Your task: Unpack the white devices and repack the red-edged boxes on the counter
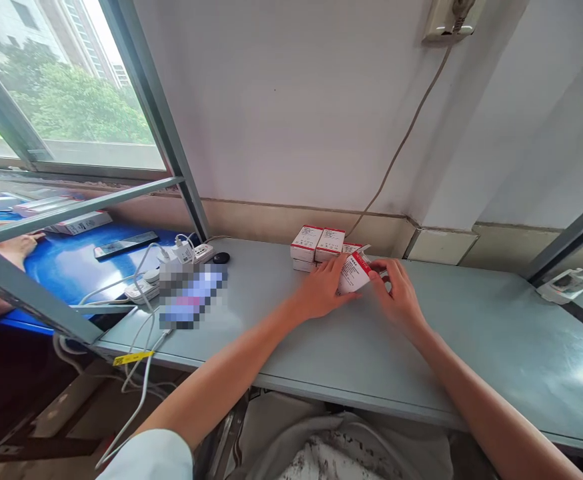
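Observation:
A small white cardboard box [355, 275] with a red band and fine print is held tilted above the grey table, its end flap sticking up. My left hand [321, 291] wraps around the box from the left, thumb along its lower edge. At the opposite end, my right hand [399, 293] pinches the box by its red edge with thumb and fingers. Just behind my left hand stand several matching boxes [330, 241], stacked against the wall side. The box's inside cannot be seen.
On the left of the grey table [271, 333] lie a blurred phone [194, 297], a black round object [221, 257] and power strips [202, 253] with white cables. Metal posts frame both sides. Beyond the left one, another person's hand [19, 247] rests by a blue table [71, 257].

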The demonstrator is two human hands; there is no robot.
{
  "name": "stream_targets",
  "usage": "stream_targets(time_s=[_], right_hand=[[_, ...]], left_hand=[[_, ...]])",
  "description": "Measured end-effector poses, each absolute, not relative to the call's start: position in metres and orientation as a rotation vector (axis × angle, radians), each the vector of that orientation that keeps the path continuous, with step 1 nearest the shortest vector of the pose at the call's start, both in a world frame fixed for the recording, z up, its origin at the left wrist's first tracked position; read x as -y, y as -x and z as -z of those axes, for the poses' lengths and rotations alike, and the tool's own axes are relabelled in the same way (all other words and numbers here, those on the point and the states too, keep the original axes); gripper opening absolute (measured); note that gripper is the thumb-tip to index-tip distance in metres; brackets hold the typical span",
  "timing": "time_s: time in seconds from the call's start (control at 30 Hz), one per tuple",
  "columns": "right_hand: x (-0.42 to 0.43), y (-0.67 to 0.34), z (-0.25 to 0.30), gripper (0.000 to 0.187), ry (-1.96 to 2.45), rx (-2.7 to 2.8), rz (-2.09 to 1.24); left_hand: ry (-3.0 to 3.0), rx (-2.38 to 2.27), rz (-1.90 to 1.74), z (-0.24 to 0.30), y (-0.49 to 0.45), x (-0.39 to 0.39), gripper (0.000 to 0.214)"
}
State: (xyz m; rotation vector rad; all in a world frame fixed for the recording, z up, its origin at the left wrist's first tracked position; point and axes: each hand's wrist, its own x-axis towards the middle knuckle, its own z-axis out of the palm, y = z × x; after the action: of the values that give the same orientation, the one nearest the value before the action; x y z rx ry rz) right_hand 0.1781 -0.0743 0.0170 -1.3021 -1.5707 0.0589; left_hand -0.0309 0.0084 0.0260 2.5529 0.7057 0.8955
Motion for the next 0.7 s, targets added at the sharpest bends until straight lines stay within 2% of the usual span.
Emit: stream_targets(time_s=[0.7], right_hand=[[0.0754,-0.1700,-0.0109,0.026,1.270,1.509,0.053]], left_hand=[[-2.662,-0.808,-0.951,-0.0312,0.0300,0.0007,0.092]])
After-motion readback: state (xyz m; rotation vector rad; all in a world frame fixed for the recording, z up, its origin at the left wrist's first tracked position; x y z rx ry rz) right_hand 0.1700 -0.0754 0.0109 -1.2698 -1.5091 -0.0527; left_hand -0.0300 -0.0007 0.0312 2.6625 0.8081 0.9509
